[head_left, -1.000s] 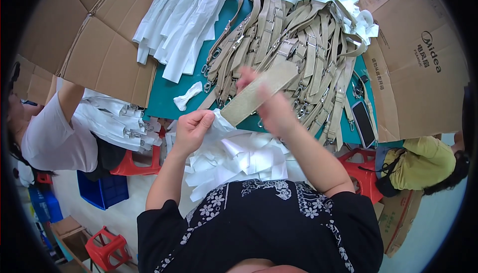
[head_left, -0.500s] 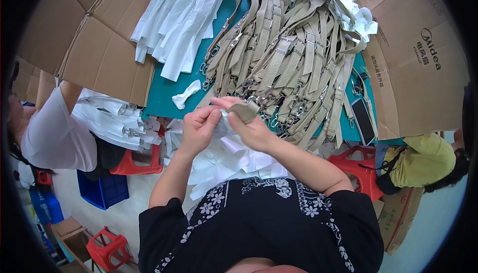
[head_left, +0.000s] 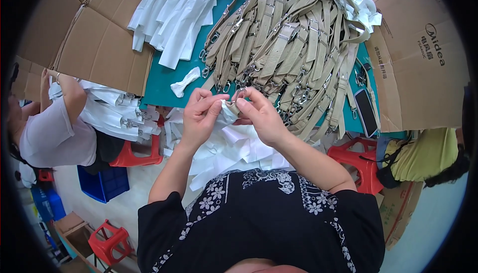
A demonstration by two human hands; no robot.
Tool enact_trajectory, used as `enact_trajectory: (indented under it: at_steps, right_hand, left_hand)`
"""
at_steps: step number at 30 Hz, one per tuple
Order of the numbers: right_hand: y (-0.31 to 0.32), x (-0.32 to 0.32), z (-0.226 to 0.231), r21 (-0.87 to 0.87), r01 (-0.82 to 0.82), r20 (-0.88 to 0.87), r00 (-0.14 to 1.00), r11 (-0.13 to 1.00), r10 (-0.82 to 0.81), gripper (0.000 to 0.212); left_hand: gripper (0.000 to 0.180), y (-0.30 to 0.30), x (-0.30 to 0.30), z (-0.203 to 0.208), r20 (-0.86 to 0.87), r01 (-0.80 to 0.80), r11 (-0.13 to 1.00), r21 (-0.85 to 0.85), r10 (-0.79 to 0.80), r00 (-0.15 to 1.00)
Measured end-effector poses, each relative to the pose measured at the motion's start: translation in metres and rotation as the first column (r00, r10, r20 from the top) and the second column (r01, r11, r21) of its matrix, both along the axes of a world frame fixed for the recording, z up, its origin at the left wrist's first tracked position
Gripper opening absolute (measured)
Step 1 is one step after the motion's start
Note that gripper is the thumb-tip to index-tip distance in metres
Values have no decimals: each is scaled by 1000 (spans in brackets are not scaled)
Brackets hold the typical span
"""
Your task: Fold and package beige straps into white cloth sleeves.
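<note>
In front of my chest, at the table's near edge, both hands meet over one small bundle. With thumb and fingers my left hand (head_left: 201, 116) pinches a white wrapping strip (head_left: 228, 112). My right hand (head_left: 264, 118) is closed on the metal clasp (head_left: 240, 94) of a beige strap, whose length is mostly hidden by the fingers and the white strip. Just beyond lies a thick pile of beige straps (head_left: 279, 64) with metal buckles and hooks. A crumpled white piece (head_left: 184, 82) rests on the green table left of the pile.
White strips (head_left: 174, 14) are heaped at the far left, and more white sheets (head_left: 239, 148) hang below my hands. Cardboard boxes (head_left: 109, 49) flank the table. A phone (head_left: 366, 112) lies at right. People sit on both sides; red stools (head_left: 358, 166) stand near.
My right hand has turned and come in toward my left, its fingertips now at the metal clasp. The strap end that stuck out above it has swung down. My view has shifted slightly.
</note>
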State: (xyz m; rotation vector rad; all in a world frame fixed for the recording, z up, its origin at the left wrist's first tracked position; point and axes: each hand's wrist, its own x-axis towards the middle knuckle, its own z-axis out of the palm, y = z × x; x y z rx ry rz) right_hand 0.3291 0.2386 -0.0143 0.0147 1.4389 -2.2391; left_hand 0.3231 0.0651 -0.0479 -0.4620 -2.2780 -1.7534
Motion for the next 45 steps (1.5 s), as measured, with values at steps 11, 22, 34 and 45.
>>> enact_trajectory:
  at_steps: [11, 22, 34, 45]
  right_hand:
    - [72, 8, 21, 15, 320, -142, 939, 947, -314, 8]
    - [364, 189, -75, 272, 853, 3, 463, 446, -886, 18]
    - [394, 244, -250, 812, 434, 161, 476, 390, -864, 17]
    - [270, 99, -88, 455, 843, -482, 503, 285, -718, 21]
  left_hand:
    - [47, -56, 9, -23, 551, 548, 833, 68, -490, 676]
    - [30, -83, 69, -2, 801, 745, 635, -202, -330, 499]
    - [23, -44, -16, -16, -419, -462, 600, -653, 222, 881]
    - [33, -18, -20, 15, -116, -127, 700, -702, 63, 991]
